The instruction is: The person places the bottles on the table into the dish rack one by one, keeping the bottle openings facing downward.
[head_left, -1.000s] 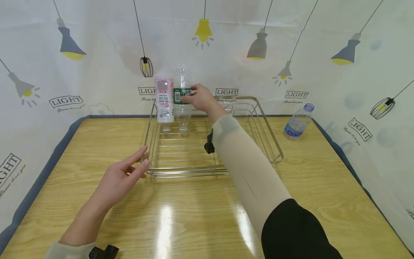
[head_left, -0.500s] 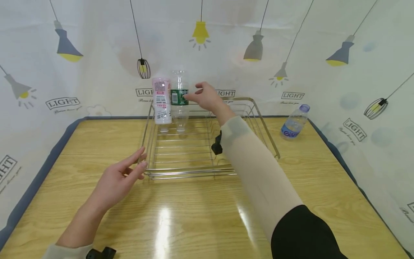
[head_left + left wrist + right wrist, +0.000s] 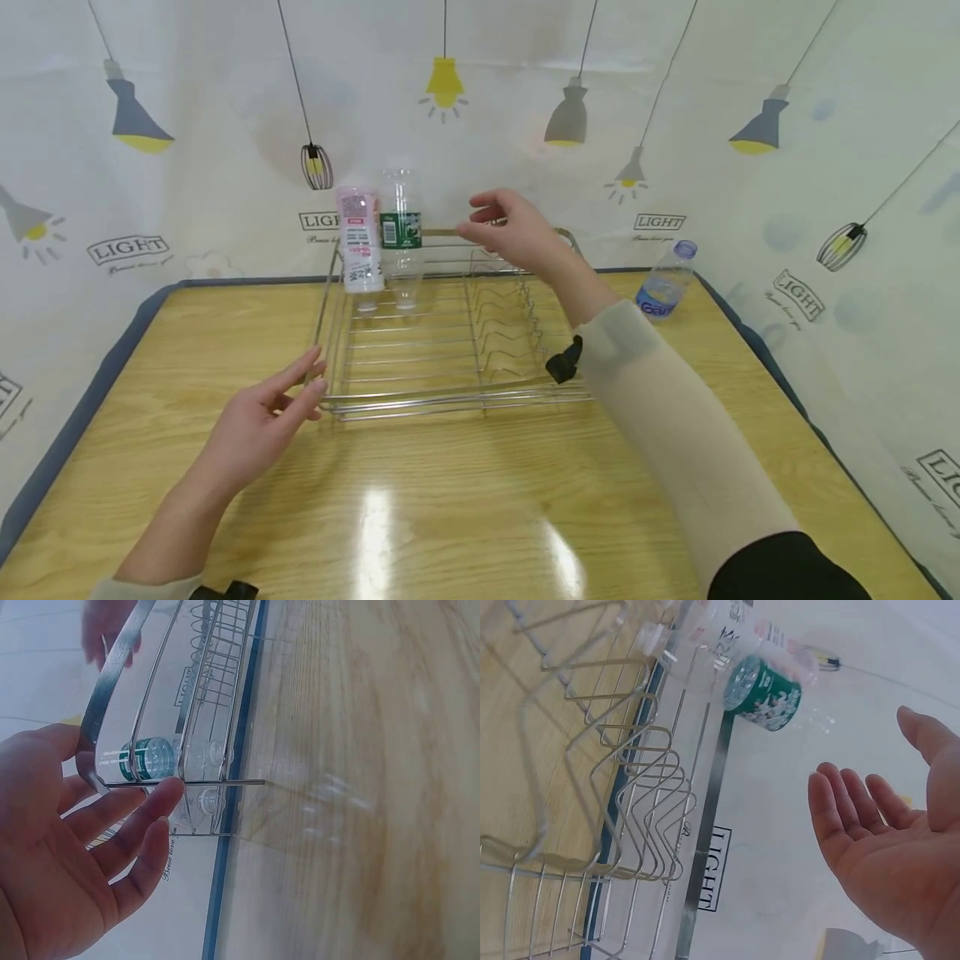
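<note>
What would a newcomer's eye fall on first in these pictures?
Likely the pink-and-white bottle and the green-labelled clear bottle, both upside down at the back left of the wire rack. Then the open right hand, right of them, and the blue-labelled bottle on the table, beyond the rack's right side.

Beyond the fingers (image 3: 486, 200), a pale wall covering (image 3: 495, 133) printed with hanging lamps (image 3: 445, 79) met a blue border (image 3: 146, 310); beneath the fingers, the wood-grain surface (image 3: 457, 483) showed bright glare (image 3: 375, 525).

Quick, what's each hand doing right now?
Left hand: holding the wire rack at its near left corner.
Right hand: open, holding nothing.
</note>
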Motion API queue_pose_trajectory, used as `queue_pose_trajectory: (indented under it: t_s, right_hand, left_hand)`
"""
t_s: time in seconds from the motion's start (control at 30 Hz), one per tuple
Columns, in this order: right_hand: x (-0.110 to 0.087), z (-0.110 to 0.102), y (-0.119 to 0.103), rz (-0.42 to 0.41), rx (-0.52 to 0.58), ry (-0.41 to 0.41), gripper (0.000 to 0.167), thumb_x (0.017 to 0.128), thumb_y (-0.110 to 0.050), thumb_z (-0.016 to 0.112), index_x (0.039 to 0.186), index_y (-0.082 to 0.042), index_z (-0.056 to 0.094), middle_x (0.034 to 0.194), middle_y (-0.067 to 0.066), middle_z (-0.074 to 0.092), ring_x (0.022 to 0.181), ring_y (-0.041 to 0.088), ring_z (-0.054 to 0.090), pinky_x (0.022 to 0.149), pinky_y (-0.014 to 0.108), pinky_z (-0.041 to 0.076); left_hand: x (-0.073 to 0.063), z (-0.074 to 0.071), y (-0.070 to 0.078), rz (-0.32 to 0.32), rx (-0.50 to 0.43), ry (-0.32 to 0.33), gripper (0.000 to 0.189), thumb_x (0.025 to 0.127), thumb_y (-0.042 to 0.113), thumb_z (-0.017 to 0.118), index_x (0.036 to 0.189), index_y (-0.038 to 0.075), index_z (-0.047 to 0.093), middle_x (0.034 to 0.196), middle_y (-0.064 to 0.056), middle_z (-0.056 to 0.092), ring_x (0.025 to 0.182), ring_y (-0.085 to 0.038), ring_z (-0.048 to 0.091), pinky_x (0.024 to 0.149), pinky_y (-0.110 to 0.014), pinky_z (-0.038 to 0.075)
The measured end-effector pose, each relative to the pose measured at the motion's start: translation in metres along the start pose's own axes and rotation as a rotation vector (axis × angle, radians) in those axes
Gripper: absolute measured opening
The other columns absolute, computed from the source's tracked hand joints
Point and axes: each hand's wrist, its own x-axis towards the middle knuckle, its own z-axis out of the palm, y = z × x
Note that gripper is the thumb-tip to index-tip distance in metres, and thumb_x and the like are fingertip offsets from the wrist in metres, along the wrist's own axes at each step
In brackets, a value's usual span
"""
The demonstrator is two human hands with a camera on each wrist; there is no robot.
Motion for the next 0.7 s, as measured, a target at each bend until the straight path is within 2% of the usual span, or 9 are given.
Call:
queue_pose_trajectory:
  t_s: [0.23,0.47,0.63,0.7]
  right_hand:
    - [-0.056,-0.007,0.011,-0.072,0.052,-0.049,0.055,0.108,-0.035,0.072,0.157,-0.017,0.054,0.149,0.008,0.062,0.129,0.025,0.066,0.109,0.047,0.058]
    - [-0.100,-0.008,0.029,-0.096,0.060,-0.086,0.052,0.108,-0.027,0.073,0.155,-0.015,0.055,0.147,0.008,0.064,0.130,0.027,0.065,0.109,0.047,0.057]
    - [-0.129,-0.012,0.043,-0.117,0.050,-0.068,0.048,0.108,-0.024,0.072,0.153,-0.013,0.057,0.145,0.009,0.066,0.127,0.027,0.067,0.105,0.038,0.059]
    - [-0.137,-0.015,0.049,-0.122,0.055,-0.057,0.048,0.108,-0.022,0.072,0.153,-0.012,0.057,0.144,0.010,0.066,0.126,0.027,0.067,0.102,0.032,0.059]
  left_hand:
    - [0.000,-0.001,0.001,0.000,0.025,0.002,0.058,0.115,0.047,0.056,0.169,0.033,0.043,0.161,-0.008,0.061,0.096,-0.016,0.077,0.059,-0.030,0.051]
    - [0.001,-0.001,0.000,-0.002,0.014,0.013,0.058,0.114,0.046,0.058,0.169,0.032,0.044,0.157,-0.007,0.065,0.094,-0.010,0.076,0.059,-0.029,0.050]
    - [0.000,0.002,-0.002,0.031,-0.004,0.034,0.057,0.114,0.042,0.060,0.168,0.028,0.046,0.157,-0.008,0.065,0.092,0.002,0.073,0.058,-0.029,0.051]
    - [0.001,0.003,-0.001,0.040,0.001,0.041,0.057,0.115,0.041,0.060,0.168,0.027,0.046,0.157,-0.008,0.065,0.092,0.003,0.073,0.059,-0.028,0.052]
